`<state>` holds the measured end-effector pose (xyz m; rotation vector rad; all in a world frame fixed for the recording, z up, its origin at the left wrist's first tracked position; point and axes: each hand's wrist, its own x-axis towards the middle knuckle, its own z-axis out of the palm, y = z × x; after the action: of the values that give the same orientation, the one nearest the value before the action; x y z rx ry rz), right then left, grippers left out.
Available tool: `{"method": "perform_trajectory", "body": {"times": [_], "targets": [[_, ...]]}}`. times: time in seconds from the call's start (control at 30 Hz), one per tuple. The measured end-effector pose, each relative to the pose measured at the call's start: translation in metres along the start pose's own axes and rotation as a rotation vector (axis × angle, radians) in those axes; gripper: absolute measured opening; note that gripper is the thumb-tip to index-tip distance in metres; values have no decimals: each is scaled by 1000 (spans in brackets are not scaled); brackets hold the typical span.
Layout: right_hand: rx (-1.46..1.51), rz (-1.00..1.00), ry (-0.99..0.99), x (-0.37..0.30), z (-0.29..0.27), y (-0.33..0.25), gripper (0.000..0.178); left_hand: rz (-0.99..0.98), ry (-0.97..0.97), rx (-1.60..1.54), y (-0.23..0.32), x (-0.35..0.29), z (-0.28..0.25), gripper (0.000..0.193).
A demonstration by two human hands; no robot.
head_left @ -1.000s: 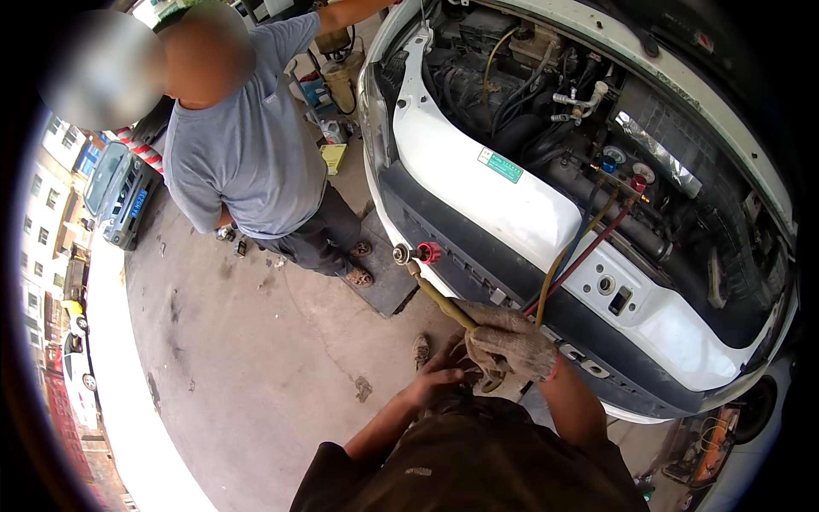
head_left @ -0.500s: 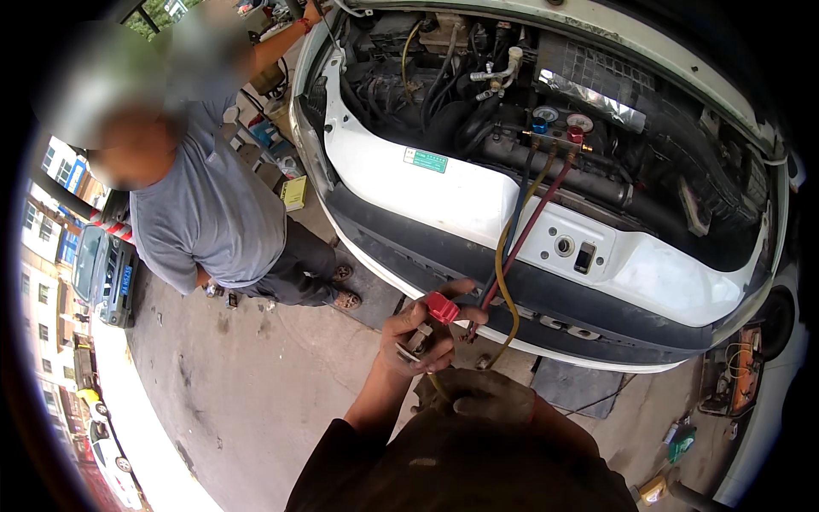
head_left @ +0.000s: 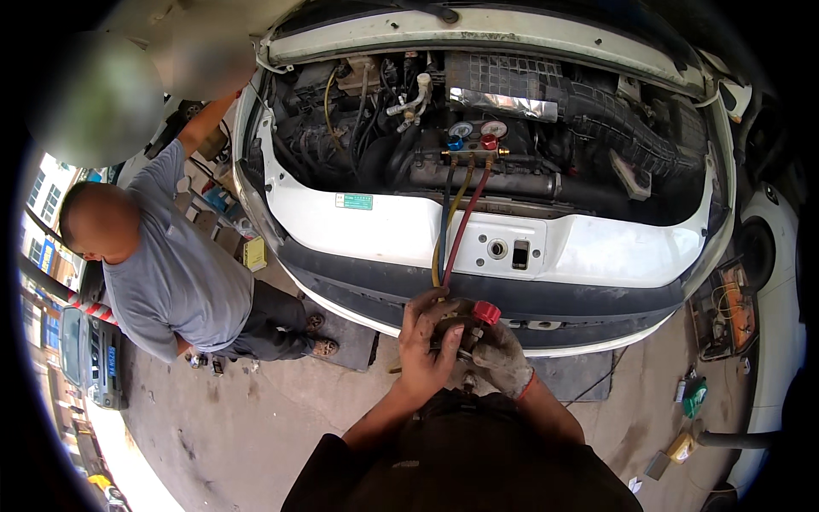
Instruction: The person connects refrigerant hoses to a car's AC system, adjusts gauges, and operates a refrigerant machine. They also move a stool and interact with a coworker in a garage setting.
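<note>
In front of the car's bumper my bare left hand (head_left: 420, 346) curls around a dark hose coupler with a red knob (head_left: 486, 312). My right hand (head_left: 505, 360), in a dirty grey work glove, meets it from the right. Its fingers are closed near a small metal piece, partly hidden between both hands. Blue, yellow and red hoses (head_left: 461, 229) run from the hands up over the white front panel. They lead to a manifold gauge set (head_left: 474, 150) with two round dials and blue and red knobs, resting on the engine.
The white car's hood (head_left: 478, 34) is raised over the engine bay. At left a person in a grey shirt (head_left: 200, 269) reaches one arm toward the hood. An orange-and-black case (head_left: 723, 311) and a green bottle (head_left: 695, 398) lie on the floor at right. Another white car (head_left: 772, 247) stands beyond.
My gloved right hand has come up from low by my body to join the left. The red-knobbed coupler now sits between both hands. The view has shifted, moving the car leftward.
</note>
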<state>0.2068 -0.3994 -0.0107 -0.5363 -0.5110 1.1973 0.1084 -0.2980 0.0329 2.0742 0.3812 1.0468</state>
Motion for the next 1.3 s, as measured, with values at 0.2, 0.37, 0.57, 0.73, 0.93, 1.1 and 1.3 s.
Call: {"method": "perform_trajectory", "body": {"times": [0.2,0.37,0.57,0.73,0.93,1.1,1.3], "targets": [[5,-89,54,22,16,-4,51,275,90,56,-14,-28,-5,40],[38,-101,77,26,23,17,45,193,207,54,-26,-37,-15,47],[-38,53,60,24,-1,24,43,-10,272,-9,-45,-57,-23,43],[-393,280,-88,16,-33,27,29,-272,605,-337,-65,-61,-50,43],[-405,951,84,-17,-175,102,27,-499,931,-417,-82,-76,-114,38],[-1024,1075,-143,-8,-225,174,35,-702,1089,-372,-73,-97,-141,37],[-392,1067,223,29,-244,279,57,-1054,1256,-380,-77,-186,-159,38]]}}
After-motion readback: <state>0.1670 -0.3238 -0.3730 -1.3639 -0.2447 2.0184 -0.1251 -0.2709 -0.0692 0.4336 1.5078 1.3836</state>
